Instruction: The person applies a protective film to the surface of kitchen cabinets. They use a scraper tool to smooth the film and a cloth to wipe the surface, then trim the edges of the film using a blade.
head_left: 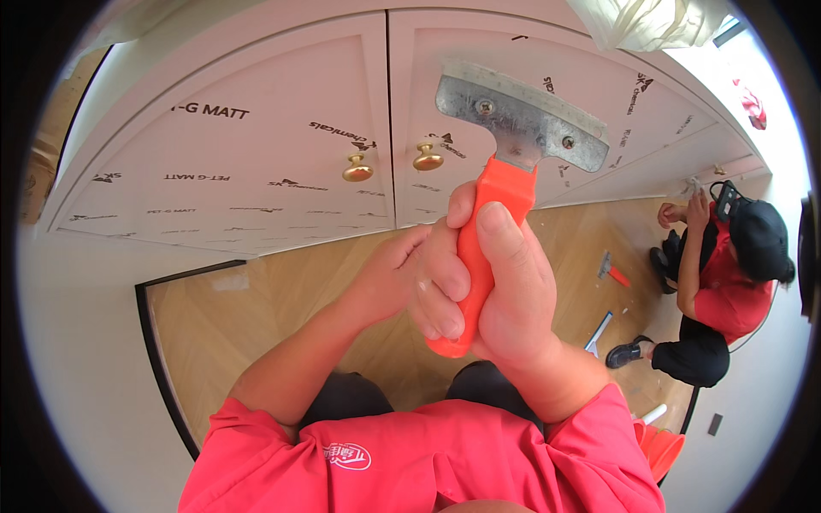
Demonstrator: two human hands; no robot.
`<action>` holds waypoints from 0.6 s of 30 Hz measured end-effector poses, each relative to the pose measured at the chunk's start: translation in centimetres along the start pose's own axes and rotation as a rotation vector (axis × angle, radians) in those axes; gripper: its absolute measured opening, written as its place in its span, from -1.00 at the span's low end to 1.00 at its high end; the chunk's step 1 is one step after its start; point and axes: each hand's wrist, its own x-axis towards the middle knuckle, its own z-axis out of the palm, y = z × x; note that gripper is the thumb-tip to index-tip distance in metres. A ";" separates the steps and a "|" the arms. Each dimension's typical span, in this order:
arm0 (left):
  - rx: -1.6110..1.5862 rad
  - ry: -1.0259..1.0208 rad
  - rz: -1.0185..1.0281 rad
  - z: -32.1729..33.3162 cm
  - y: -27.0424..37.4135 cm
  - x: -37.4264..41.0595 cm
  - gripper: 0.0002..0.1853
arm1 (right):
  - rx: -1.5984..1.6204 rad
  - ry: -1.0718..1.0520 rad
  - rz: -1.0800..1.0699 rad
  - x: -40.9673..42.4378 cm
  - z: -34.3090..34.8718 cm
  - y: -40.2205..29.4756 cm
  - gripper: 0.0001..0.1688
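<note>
My right hand [507,276] grips the orange plastic handle of a wide-blade scraper [523,122], held up with its metal head away from me. Two screws fasten the blade clamp, and a pale strip runs along the far edge. My left hand [401,272] is just left of and partly behind the right one; its fingers are mostly hidden, so I cannot tell whether it holds anything. Beyond the scraper stand two cabinet doors [256,141] covered in printed protective film, each with a round brass knob [358,168].
At the right a co-worker [734,269] in a red shirt and black cap crouches by the cabinet. Another orange-handled scraper [616,272] and a squeegee [600,332] lie on the wood floor [269,320]. An orange container [660,449] stands at lower right.
</note>
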 end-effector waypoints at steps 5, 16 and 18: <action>0.043 0.046 -0.085 0.3 2.1 -0.6 -0.63 | 0.067 0.015 0.071 0.6 0.9 -0.6 -0.67; 0.142 0.030 -0.057 0.7 2.9 -0.3 -0.67 | 0.090 -0.024 0.093 1.0 1.3 -0.7 -0.63; 0.153 0.032 -0.054 0.7 2.7 -0.2 -0.68 | 0.084 -0.028 0.095 1.0 1.4 -0.8 -0.63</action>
